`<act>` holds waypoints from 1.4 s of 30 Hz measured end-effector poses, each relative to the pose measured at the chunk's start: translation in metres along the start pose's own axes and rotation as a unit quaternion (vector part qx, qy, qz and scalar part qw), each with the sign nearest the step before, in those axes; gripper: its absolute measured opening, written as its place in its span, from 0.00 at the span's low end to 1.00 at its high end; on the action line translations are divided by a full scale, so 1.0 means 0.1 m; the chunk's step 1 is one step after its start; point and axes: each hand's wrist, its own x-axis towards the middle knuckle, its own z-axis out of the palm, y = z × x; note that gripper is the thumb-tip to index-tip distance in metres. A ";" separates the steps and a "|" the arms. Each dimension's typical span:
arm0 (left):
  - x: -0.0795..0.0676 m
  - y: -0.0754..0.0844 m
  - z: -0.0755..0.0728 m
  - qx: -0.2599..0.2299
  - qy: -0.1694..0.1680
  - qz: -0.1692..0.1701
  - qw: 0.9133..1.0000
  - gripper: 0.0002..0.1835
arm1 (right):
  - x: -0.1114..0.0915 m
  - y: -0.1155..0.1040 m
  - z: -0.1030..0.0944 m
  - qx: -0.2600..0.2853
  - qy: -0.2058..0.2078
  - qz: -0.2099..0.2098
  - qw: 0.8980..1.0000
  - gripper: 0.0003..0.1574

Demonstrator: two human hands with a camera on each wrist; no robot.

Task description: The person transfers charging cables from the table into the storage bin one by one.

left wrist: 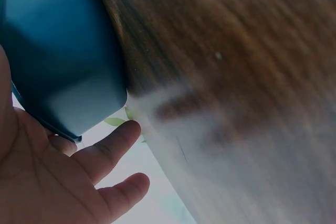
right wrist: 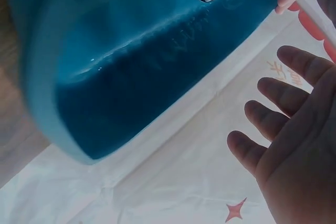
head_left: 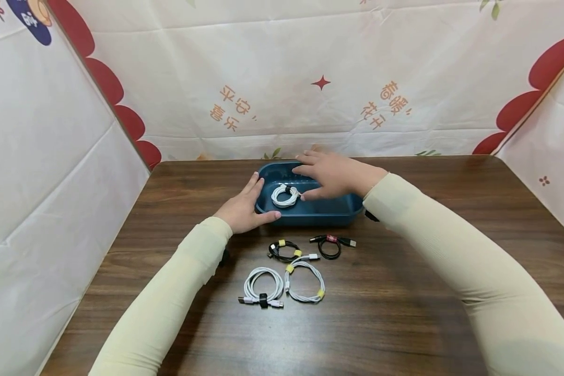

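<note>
A dark blue rectangular box stands near the back of the table. Inside it, toward the left, lies a coiled white cable with a black strap. My left hand is at the box's left end, fingers straight along the wall and thumb by the front rim. Over the right part of the box hovers my right hand, fingers spread and holding nothing. The right wrist view shows its extended fingers beside the box, with the white coil at the top.
In front of the box lie two coiled black cables, one with yellow ties and one with a red tag. Nearer are two white coils, one with a black strap, one with yellow ties. A printed cloth hangs behind the table.
</note>
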 end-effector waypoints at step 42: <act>-0.01 -0.01 0.02 -0.005 0.007 0.004 1.000 0.58 | -1.23 -0.36 0.45 -0.021 0.076 -0.042 0.996 0.47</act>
